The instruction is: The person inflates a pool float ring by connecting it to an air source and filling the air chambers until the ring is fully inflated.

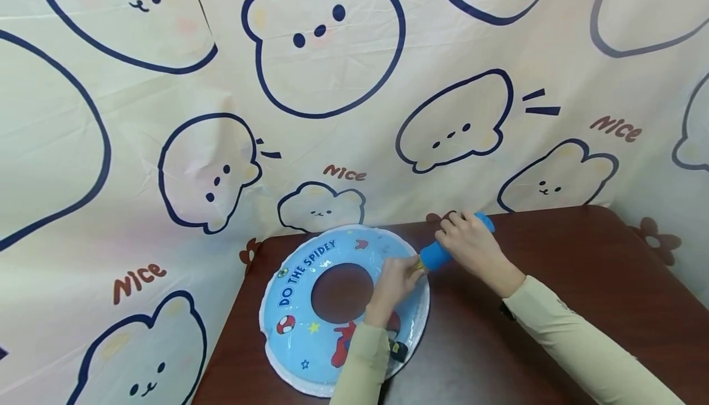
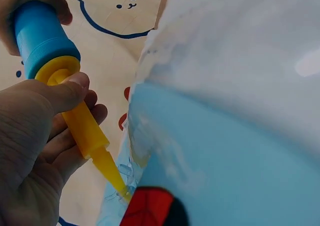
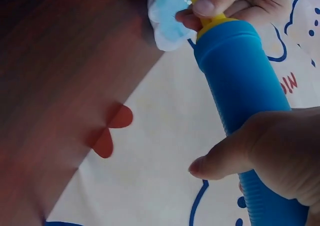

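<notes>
A blue swim ring printed with "DO THE SPIDEY" lies on the brown table, puffed up with a whitish edge. My left hand pinches the yellow nozzle of a hand air pump between thumb and fingers. In the left wrist view the nozzle's thin tip meets a clear valve on the ring. Farther right, my right hand grips the pump's blue barrel, which slants up and away from the ring. Seen from the right wrist, the thumb lies along the barrel's side.
The dark brown table extends to the right of the ring. Close behind it hangs a cream cloth with bear drawings and "Nice" lettering, which also covers the left and right sides.
</notes>
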Action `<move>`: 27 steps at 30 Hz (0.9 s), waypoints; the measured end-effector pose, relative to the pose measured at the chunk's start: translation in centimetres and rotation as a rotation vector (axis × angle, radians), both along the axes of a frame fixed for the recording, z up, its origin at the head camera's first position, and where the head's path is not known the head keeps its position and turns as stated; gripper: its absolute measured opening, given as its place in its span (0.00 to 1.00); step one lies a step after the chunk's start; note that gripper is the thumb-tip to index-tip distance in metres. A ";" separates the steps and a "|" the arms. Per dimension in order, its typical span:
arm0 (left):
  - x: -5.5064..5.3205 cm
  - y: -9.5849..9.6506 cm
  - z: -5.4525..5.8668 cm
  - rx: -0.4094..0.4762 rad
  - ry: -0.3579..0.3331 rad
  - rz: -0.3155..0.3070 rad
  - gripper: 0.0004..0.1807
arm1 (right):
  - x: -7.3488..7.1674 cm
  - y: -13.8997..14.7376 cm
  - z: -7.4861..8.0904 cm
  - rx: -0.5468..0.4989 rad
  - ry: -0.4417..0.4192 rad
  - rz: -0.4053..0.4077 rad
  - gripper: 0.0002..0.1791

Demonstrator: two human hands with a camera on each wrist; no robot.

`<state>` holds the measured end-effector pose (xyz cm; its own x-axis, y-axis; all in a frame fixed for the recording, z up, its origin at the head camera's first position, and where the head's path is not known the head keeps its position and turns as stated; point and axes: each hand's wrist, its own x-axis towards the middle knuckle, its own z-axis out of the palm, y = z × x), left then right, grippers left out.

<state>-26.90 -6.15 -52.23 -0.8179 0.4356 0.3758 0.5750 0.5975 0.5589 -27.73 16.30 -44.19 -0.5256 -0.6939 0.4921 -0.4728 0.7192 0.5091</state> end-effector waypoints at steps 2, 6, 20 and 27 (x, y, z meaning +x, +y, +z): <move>-0.1 0.1 -0.1 0.006 0.006 -0.007 0.12 | 0.0 0.2 0.6 0.009 -0.012 -0.008 0.25; -0.3 0.3 -0.3 0.014 0.004 -0.021 0.13 | 0.3 1.6 2.3 -0.014 -0.043 -0.044 0.24; 0.2 0.5 0.2 -0.014 -0.072 -0.003 0.14 | 3.2 10.1 8.1 -0.168 -0.076 -0.144 0.27; 0.1 0.6 -0.1 -0.035 -0.086 0.006 0.16 | 2.6 9.0 6.1 -0.148 -0.016 -0.087 0.25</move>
